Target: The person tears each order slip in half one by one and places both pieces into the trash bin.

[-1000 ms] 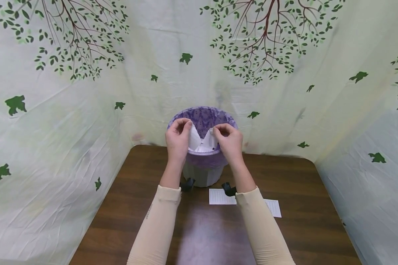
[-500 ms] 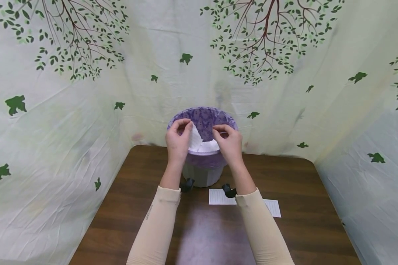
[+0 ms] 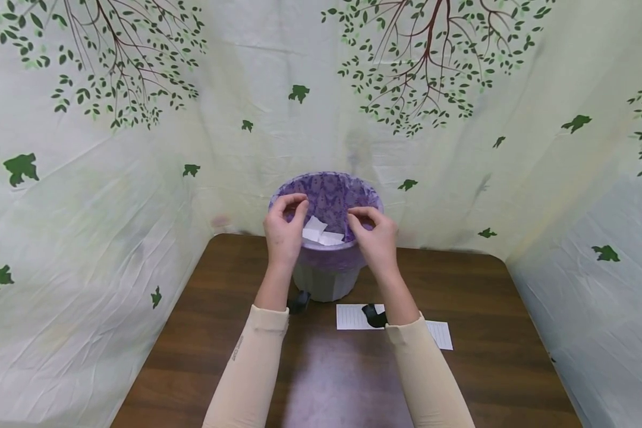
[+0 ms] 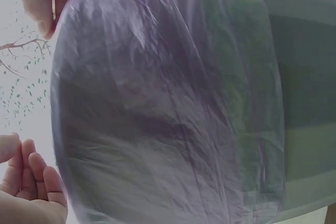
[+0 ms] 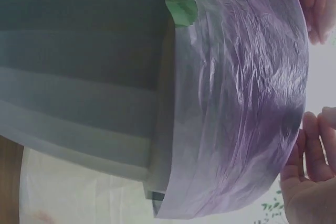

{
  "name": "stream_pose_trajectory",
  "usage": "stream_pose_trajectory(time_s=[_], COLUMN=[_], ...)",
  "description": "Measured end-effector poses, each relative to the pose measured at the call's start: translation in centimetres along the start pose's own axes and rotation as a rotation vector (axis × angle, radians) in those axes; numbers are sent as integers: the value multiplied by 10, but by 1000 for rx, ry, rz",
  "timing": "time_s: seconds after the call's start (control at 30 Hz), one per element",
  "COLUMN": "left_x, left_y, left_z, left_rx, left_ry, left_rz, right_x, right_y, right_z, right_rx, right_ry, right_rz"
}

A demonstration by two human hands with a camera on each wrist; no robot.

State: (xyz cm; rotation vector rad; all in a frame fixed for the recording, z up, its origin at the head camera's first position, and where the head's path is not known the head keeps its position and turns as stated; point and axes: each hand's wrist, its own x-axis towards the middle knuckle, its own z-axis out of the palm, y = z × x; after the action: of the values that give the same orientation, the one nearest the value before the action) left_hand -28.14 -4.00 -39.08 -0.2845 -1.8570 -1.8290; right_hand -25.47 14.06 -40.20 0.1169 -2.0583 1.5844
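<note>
A grey wastebasket (image 3: pixel 326 284) lined with a thin purple plastic bag (image 3: pixel 331 257) stands near the table's back edge. White paper pieces (image 3: pixel 330 238) show inside it, low against the front rim. My left hand (image 3: pixel 284 230) hangs over the left of the rim, thumb and index tips close together, with no paper at them. Over the right side is my right hand (image 3: pixel 373 233), its fingers loosely bent and likewise without paper. Both wrist views show the wrinkled bag folded down outside the rim, with the left hand's fingers (image 4: pixel 38 169) and right hand's fingers (image 5: pixel 315 153) beside it.
Two ruled paper slips, a left one (image 3: pixel 349 317) and a right one (image 3: pixel 441 335), lie on the brown wooden table (image 3: pixel 203 356), partly behind the right forearm. A leaf-printed curtain (image 3: pixel 235 178) rises close behind the wastebasket.
White paper pieces, first pinched in both hands, have left the right hand, then the left, and now lie lower inside the wastebasket. The hands have drawn slightly apart.
</note>
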Motion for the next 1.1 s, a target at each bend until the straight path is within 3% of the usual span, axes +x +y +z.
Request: stream_pose_trajectory(time_s=[0.3, 0.53, 0.77, 1.1], left_x=[-32, -61, -85, -111], left_y=[12, 15, 5, -18], left_z=[-2, -5, -9, -9], left_rx=[-78, -104, -108, -75], left_ry=[-35, -71, -89, -145], left_rz=[93, 118, 105, 73], right_x=[-19, -36, -57, -85], right_y=[7, 15, 25, 42], right_z=[-16, -26, -34, -45], right_rx=[71, 155, 230, 218], right_ry=[25, 35, 35, -5], right_rz=[25, 38, 14, 80])
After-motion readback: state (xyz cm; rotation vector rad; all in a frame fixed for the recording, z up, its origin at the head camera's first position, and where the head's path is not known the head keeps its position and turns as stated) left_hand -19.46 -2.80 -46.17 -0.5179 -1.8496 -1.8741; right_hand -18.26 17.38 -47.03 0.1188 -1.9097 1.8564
